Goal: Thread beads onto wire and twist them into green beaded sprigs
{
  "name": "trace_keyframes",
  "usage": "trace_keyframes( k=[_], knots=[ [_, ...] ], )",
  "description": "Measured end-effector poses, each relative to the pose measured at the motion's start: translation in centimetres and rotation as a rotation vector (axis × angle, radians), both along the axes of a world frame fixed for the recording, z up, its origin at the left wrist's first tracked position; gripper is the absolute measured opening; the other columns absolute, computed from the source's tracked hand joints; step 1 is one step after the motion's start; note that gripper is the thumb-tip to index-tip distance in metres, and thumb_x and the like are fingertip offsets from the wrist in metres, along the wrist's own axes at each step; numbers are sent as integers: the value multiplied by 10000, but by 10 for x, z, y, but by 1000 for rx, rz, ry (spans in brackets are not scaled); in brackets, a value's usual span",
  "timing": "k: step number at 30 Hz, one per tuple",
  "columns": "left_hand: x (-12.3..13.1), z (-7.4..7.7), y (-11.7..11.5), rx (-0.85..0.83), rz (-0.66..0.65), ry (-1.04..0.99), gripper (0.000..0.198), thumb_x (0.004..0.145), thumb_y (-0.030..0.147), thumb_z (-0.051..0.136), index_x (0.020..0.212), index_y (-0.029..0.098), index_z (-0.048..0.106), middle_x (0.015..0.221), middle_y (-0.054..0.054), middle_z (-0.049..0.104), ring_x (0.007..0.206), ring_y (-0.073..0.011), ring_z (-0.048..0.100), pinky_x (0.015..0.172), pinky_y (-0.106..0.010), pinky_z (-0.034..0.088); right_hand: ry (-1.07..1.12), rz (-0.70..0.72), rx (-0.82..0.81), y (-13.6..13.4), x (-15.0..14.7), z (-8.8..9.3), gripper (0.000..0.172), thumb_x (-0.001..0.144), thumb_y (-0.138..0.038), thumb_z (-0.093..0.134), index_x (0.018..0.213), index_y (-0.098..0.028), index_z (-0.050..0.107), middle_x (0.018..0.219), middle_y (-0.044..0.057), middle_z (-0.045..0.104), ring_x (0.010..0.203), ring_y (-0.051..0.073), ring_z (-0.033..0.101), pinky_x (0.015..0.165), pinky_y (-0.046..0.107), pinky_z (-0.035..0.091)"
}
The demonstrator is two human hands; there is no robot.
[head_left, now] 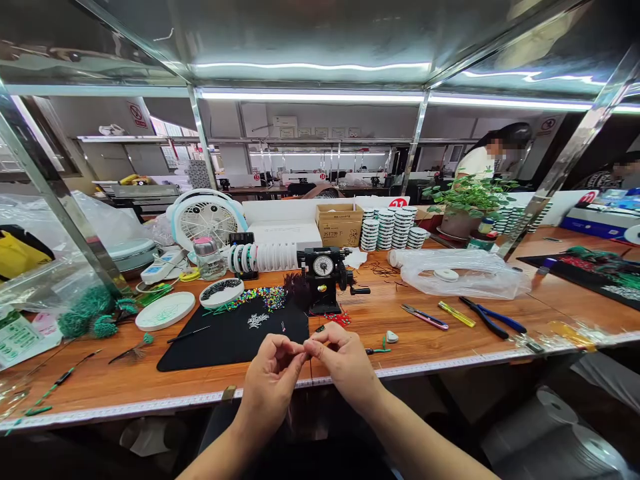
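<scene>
Over the front edge of the bench, my left hand [271, 370] and my right hand [343, 363] meet fingertip to fingertip. Both are closed in a pinch, and whatever lies between the fingers is too small to make out. Just beyond them a black mat [210, 347] carries a heap of mixed coloured beads [267, 298] and a small pile of silvery pieces [258, 321]. A black hand-cranked winding machine with a dial [323, 267] stands behind my right hand, its shaft lined with white spools [270, 257]. Small red pieces [339, 319] lie at its base.
A white dish [165, 311] and a round tray of dark bits [221, 293] sit left, near a fan [209, 221]. Rightward lie tweezers [425, 317], a yellow-handled tool [457, 314] and blue-handled pliers [493, 318]. Behind stand stacked spools [387, 229] and a potted plant [460, 213]. A co-worker [483, 157] is beyond.
</scene>
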State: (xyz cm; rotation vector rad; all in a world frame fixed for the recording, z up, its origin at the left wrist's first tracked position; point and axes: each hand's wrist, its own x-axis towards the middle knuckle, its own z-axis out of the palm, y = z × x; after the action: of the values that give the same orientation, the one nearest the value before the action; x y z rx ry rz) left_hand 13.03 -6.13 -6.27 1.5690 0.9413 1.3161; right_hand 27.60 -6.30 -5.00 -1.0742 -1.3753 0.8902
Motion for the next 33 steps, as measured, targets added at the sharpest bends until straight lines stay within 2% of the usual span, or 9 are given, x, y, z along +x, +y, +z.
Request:
trace_keyframes(
  k=[2,6,8,10,12,15,17,21,33],
  knots=[
    [1,-2,4,23,12,55,140,790,235,606,810,213,470,768,8,627,782,-161,623,744,-294,493,156,21,0,6,3,-1,201,763,-305,643,627,-161,608,717,9,580,722,140,539,685,266,406],
    [4,-6,15,62,17,141,120,799,242,588,823,205,477,789,-10,637,796,-172,624,761,-313,487,626,118,-165,19,10,-6,259,737,-398,659,709,-172,536,816,19,615,663,131,570,588,258,441],
    [5,-7,20,71,14,168,117,802,248,583,814,203,475,781,-7,635,788,-168,624,761,-310,483,653,115,-160,24,17,-8,247,764,-402,632,751,-176,534,702,-8,586,566,104,528,565,250,434],
    [7,-9,22,70,9,192,117,805,254,579,798,202,474,775,-3,631,781,-163,622,755,-301,480,448,39,-54,27,24,-9,202,820,-364,574,762,-172,548,575,-40,509,513,91,467,557,239,406],
    [9,-10,24,68,2,205,115,806,257,577,790,203,476,769,2,625,771,-160,619,738,-291,478,92,-20,95,27,31,-10,164,852,-289,535,745,-168,564,574,-34,491,546,102,455,571,241,381],
    [10,-12,25,77,1,214,99,803,258,573,791,204,491,761,7,618,754,-159,615,708,-277,477,-399,43,283,23,36,-11,158,863,-167,491,734,-163,583,692,7,552,665,127,485,638,256,376],
    [10,-13,25,77,-3,222,89,808,262,566,796,204,500,764,6,615,750,-160,612,693,-272,477,-559,117,337,20,36,-13,166,865,-119,468,783,-164,604,752,24,578,725,139,502,681,260,385],
    [10,-16,25,84,-13,257,75,822,270,550,806,205,515,777,2,606,756,-159,603,702,-276,477,-633,108,344,15,35,-16,164,863,-109,483,840,-171,632,770,31,574,765,145,509,711,254,396],
    [9,-22,27,104,-10,270,69,816,269,553,784,212,531,777,-2,600,757,-165,597,691,-271,480,-593,54,275,15,38,-22,152,856,-137,510,823,-175,653,717,14,558,705,130,510,669,247,391]
  ],
)
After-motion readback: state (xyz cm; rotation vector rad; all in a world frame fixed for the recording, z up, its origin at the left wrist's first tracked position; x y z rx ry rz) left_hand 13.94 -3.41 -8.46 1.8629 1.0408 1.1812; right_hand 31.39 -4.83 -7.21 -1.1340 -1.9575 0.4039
